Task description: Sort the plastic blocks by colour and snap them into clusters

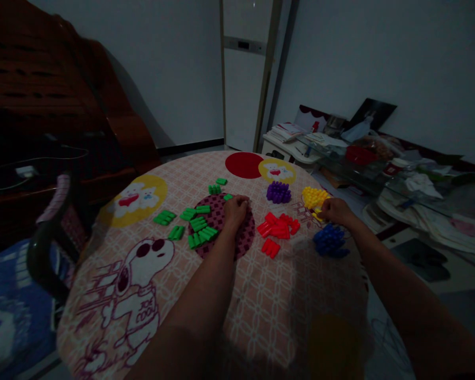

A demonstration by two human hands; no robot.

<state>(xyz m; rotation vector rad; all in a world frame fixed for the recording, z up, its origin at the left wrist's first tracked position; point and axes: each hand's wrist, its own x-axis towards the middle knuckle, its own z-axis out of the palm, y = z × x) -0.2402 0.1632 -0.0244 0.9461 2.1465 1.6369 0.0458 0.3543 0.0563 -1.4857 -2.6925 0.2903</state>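
Small plastic pieces lie sorted by colour on a round table [206,316] with a cartoon-dog cloth. My left hand [235,209] rests knuckles-up, fingers curled, on a dark red dotted circle between the green pieces [200,231] and the red pieces [277,228]; what it holds, if anything, is hidden. My right hand [335,210] is closed beside the yellow pile [315,197], pinching a yellow piece at its edge. The blue pile [329,240] lies just under that wrist. A purple pile [278,192] sits farther back.
A dark chair back [47,232] stands at the table's left edge. A wooden cabinet [43,105] fills the left wall. A white door [243,79] is behind. A low glass table [364,163] cluttered with papers and containers stands at the right.
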